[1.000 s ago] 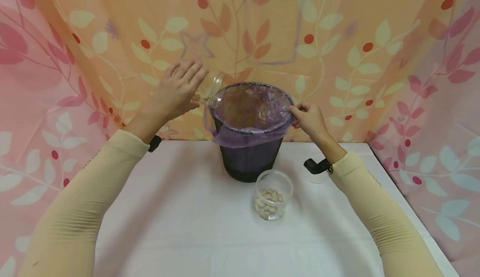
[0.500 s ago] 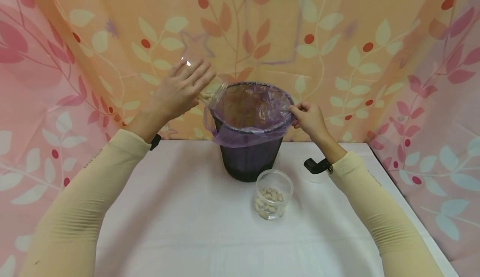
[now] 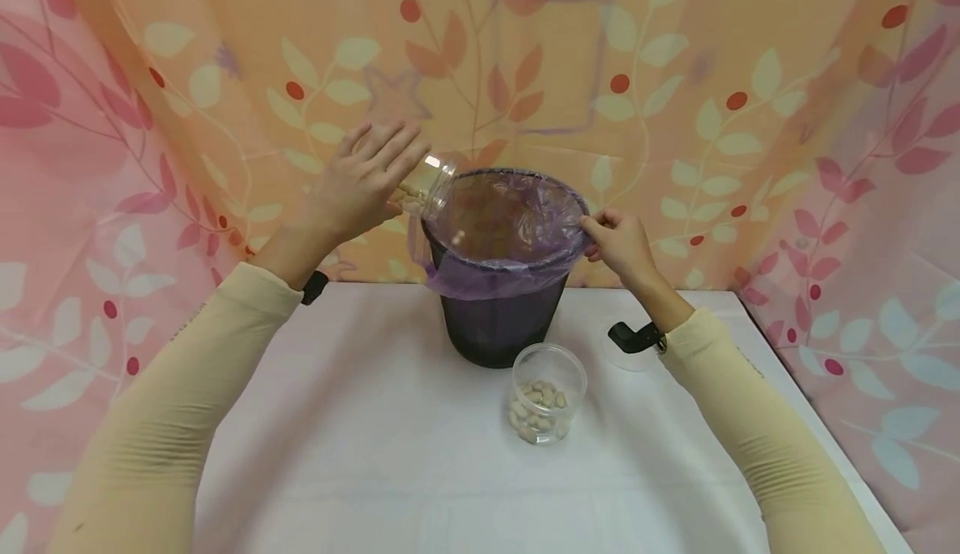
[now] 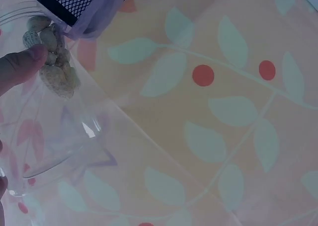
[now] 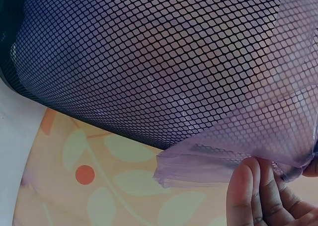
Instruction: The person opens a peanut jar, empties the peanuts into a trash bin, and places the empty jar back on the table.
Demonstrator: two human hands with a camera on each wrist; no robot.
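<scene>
My left hand grips a clear plastic jar, tipped on its side with its mouth at the left rim of a black mesh bin. Peanuts in their shells lie along the jar's lower wall in the left wrist view. A purple plastic bag lines the bin and folds over its rim. Inside the bin's mouth, small pale blurred bits show below the jar. With thumb and fingers, my right hand pinches the bag at the right rim; part of that grip is cut off in the right wrist view.
In front of the bin, a clear plastic tub with several peanuts stands on the white-covered table. A clear round lid lies under my right wrist. Leaf-patterned cloth hangs close behind the bin and on both sides.
The jar has shifted a little in my left hand's grip, mouth toward the bin. Pale blurred bits now show inside the bin. My right hand keeps its pinch on the bag.
</scene>
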